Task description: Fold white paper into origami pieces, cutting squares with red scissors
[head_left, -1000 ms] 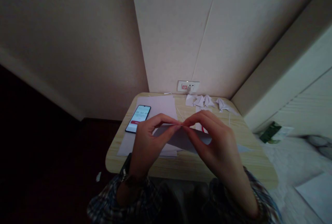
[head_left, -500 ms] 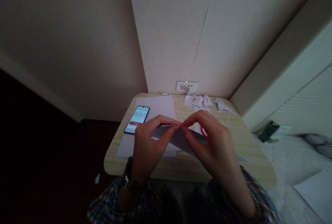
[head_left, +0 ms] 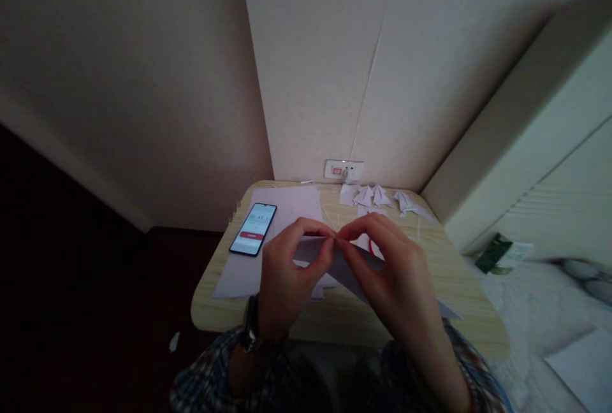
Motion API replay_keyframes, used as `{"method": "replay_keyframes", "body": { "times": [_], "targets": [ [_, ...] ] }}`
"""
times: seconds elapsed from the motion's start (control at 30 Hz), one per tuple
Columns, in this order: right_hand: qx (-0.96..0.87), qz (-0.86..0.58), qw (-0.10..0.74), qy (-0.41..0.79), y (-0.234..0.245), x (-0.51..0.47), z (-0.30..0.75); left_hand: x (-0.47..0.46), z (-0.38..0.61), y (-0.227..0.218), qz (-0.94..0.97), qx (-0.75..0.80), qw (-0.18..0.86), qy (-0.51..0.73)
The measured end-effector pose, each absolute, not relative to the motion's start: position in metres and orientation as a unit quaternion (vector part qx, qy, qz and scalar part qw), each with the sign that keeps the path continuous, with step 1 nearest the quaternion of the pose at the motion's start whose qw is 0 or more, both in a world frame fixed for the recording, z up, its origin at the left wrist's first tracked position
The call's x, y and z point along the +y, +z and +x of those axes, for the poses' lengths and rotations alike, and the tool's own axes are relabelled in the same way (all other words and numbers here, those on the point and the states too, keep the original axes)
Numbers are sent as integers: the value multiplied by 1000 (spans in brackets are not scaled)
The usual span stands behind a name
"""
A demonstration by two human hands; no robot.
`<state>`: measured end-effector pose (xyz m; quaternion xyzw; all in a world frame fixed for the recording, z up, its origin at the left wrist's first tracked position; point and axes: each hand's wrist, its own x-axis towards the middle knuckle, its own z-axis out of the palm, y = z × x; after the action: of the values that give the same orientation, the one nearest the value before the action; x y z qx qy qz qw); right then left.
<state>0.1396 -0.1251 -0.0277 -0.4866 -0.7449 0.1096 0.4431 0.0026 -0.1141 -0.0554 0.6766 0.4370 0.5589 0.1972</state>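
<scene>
Pinching one white paper sheet [head_left: 348,276], left hand [head_left: 287,279] and right hand [head_left: 399,269], above a wood-grain worktop [head_left: 344,324].

Nearest: plaid sleeves [head_left: 205,368] at both wrists; wristwatch [head_left: 249,327], on the left. Each hand closes thumb and forefinger on the sheet's upper edge, the two sets of fingertips meeting or nearly so; the sheet hangs tilted between them, partly covered by the right hand. Beyond the left hand: phone [head_left: 253,229], screen lit with a red button, lying on larger white sheets [head_left: 234,279]. Past the right thumb: red curved item, one, mostly hidden, kind unclear. Far edge, right half: small folded paper pieces [head_left: 380,196], pointed, several, in a loose row. Behind these, on the wall: socket plate [head_left: 337,171], white, plug inserted.
</scene>
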Motion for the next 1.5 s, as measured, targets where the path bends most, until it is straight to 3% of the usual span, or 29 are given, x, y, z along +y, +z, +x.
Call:
{"method": "replay_keyframes", "body": {
  "times": [0.5, 0.93, 1.5],
  "targets": [
    [-754, -461, 457, 99, -30, -124, 139, -115, 3, -62, 634, 387, 307, 595],
    [-754, -509, 403, 100, -34, -122, 150, -113, -13, -62, 623, 425, 243, 610],
    [-756, -511, 396, 100, -41, -115, 164, -105, -25, -66, 580, 427, 254, 645]
  ]
}}
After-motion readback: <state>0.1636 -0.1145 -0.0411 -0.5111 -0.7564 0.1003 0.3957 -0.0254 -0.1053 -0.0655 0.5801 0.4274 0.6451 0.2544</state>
